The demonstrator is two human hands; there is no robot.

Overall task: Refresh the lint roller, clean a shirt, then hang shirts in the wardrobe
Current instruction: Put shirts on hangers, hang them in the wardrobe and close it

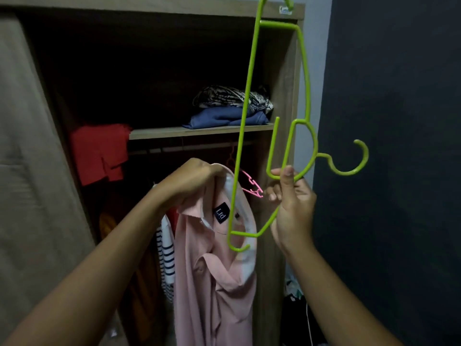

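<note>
At an open wardrobe (287, 83), a red garment (99, 153) hangs at far left. The left hand (189, 181) has its grip clamped on the collar of a pink shirt (212, 283), held up near the camera (a black label shows inside the neck). The right hand (291, 208) grips a green hanger (246, 116) turned on end, its lower end at the collar.
</note>
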